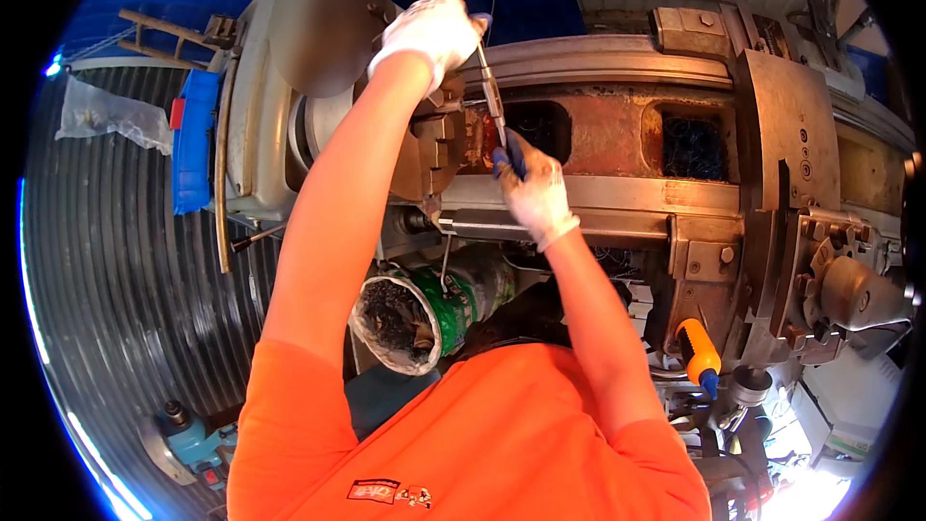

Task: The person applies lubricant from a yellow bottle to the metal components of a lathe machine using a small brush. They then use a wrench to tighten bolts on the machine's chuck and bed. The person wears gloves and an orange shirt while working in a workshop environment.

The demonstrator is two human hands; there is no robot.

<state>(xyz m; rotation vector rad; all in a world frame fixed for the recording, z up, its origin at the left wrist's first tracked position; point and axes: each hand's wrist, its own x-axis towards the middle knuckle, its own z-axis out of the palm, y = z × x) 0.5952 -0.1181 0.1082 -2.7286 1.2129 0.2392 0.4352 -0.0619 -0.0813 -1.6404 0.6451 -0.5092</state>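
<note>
My left hand (431,37), in a white glove with dark blue fingertips, is closed around the upper end of a slim metal bar tool (492,95) with a thicker middle section. The tool slants down to my right hand (538,195), gloved the same way, whose fingers close on its lower end. Both hands hold it over the lathe, just right of the lathe chuck (436,156). My left wrist and forearm cover part of the chuck and the headstock (265,125). The exact kind of tool cannot be made out.
Lathe bed rails (617,195) run rightward to the carriage (786,135). Below the chuck hangs a green-and-white sack (439,314) of dark scraps. An orange bottle (698,352) with a blue tip stands near the carriage. A blue bin (198,140) sits left of the headstock.
</note>
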